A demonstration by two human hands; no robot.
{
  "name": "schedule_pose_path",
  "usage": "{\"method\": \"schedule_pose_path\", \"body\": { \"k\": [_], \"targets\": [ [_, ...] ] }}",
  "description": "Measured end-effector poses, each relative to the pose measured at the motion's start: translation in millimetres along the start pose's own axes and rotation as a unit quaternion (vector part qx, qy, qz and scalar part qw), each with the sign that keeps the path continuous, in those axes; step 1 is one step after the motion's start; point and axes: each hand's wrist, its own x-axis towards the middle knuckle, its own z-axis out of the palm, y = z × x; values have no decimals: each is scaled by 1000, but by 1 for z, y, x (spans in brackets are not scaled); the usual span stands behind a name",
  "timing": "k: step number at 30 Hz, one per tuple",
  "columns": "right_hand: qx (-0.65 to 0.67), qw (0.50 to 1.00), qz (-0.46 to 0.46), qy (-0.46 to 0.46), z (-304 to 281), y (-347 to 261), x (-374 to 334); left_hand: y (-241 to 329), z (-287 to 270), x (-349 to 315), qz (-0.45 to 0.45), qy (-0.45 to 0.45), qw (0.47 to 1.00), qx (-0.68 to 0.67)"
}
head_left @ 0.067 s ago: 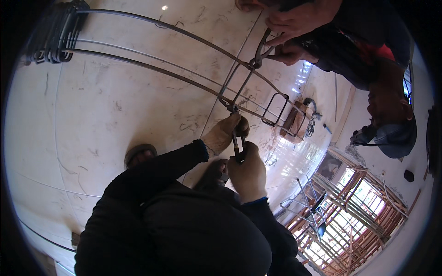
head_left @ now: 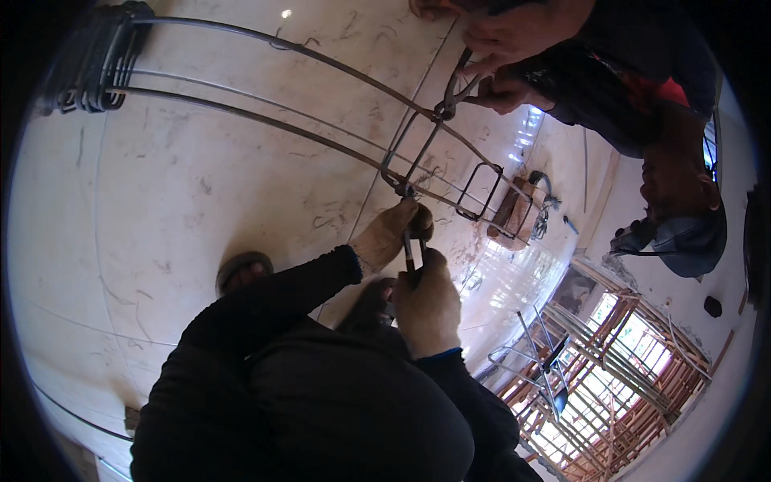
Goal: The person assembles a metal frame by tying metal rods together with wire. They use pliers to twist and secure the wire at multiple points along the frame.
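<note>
My left hand, in a pale work glove, is closed round the upper part of a pair of pincers, just below a corner of a steel rebar cage. My right hand, gloved too, grips the handles lower down. The pincers' jaws are at the corner where a rectangular stirrup meets the near long bar; any tie wire there is too small to make out. Across from me, a co-worker's bare hands work another pair of pincers at the stirrup's far corner.
Several stirrups are bunched at the cage's far left end. A block lies under the right end, beside a coil of wire. Wire scraps litter the pale tiled floor. Lower right, a metal stand stands before stacked poles.
My right hand has shifted slightly to the left with the pincers' handles. My left hand, the cage and the co-worker's pincers look nearly unmoved.
</note>
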Motion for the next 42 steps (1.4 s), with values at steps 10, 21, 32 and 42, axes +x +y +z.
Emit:
{"method": "schedule_pose_path", "body": {
  "k": [10, 21, 32, 42],
  "targets": [
    [530, 768, 166, -319, -12, 27, 35, 47, -19, -38, 11, 286, 947, 146],
    [663, 654, 179, -318, 21, 70, 28, 28, 18, -18, -216, 9, 976, -29],
    [-94, 992, -39, 78, -7, 1, -26, 11, 64, -20, -80, 223, 972, 0],
    [355, 888, 43, -290, -36, 36, 17, 32, 33, -30, -251, 107, 942, 197]
  ]
}}
